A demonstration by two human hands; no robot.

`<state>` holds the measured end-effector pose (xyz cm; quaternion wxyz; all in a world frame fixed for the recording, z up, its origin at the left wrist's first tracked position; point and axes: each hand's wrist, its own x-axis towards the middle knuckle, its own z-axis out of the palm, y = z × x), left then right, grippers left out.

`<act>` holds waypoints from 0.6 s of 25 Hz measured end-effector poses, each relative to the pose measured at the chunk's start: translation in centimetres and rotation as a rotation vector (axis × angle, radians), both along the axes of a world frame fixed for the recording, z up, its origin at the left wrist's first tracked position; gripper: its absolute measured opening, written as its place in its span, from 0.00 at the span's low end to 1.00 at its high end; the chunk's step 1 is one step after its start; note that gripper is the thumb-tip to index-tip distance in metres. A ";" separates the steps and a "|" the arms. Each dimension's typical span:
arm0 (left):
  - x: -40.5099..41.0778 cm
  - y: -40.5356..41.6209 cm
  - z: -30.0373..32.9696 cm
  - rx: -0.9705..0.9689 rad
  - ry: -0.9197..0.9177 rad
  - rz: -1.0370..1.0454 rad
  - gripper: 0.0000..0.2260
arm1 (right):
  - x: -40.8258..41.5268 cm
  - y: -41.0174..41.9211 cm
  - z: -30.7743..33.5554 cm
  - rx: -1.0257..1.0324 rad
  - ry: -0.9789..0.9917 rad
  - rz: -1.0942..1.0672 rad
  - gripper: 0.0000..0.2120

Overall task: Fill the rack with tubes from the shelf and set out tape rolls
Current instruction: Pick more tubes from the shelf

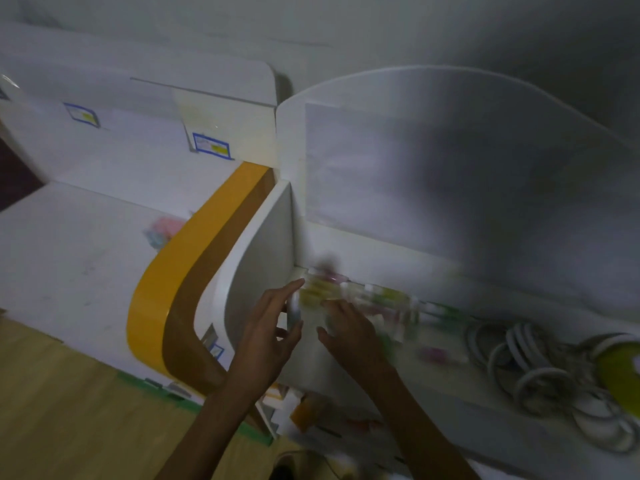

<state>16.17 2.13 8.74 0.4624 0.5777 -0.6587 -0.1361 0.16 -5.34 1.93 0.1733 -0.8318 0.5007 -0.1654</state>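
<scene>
left hand [268, 332]: fingers spread, at the left end of the rack [349, 306], grip unclear in blur | right hand [349, 332]: on the rack's front, hold blurred, cannot tell | tubes [374, 299]: in rack on shelf [450, 382], just beyond both hands | tape rolls [540, 362]: heaped well right

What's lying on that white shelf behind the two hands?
On the white shelf lie blurred tubes with green and pink marks, and white tape rolls to the right. The left hand and right hand cover whatever lies beneath them.
</scene>
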 end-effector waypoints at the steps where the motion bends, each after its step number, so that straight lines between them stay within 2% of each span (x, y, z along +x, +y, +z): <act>1: 0.3 -0.1 0.0 0.003 0.011 -0.003 0.28 | 0.4 0.0 -0.3 0.005 0.025 -0.023 0.24; 3: 0.9 -0.5 -0.2 0.000 0.022 -0.017 0.26 | 1.1 -0.2 -0.6 0.012 0.036 -0.083 0.25; 7: 1.4 -1.1 -0.4 -0.077 0.000 -0.038 0.16 | 1.7 -0.1 -0.5 0.036 -0.016 -0.182 0.26; 9: 1.4 -1.4 -0.6 -0.105 -0.016 -0.057 0.15 | 1.7 0.0 -0.5 0.060 -0.073 -0.204 0.29; 12: 1.5 -1.9 -0.9 -0.070 0.001 -0.099 0.16 | 1.0 0.5 0.1 0.156 -0.247 -0.259 0.32; 15: 1.4 -2.2 -1.2 -0.018 0.033 -0.109 0.18 | -0.5 1.3 1.8 0.143 -0.448 -0.297 0.32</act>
